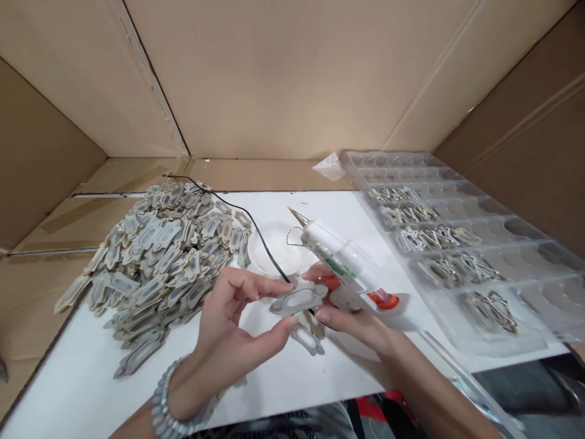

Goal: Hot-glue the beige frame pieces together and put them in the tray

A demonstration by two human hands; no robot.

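Note:
My left hand (242,332) pinches a flat grey frame-shaped piece (299,299) with a pale oval centre between thumb and fingers. My right hand (350,314) is closed around the handle of a white hot glue gun (340,253) with orange parts. Its fingertips also reach the right end of the piece. The gun's metal nozzle points up and left, away from the piece, and a thin wire stand juts from its front. Just below the held piece is a similar piece (307,339), partly hidden; whether it lies on the table I cannot tell.
A large heap of similar grey pieces (169,244) covers the left of the white table (86,366). On the right stands a clear compartment tray (457,305) with grouped pieces. A pale round dish (269,247) lies behind my hands, crossed by a black cord (249,216). Cardboard walls (297,79) enclose the table.

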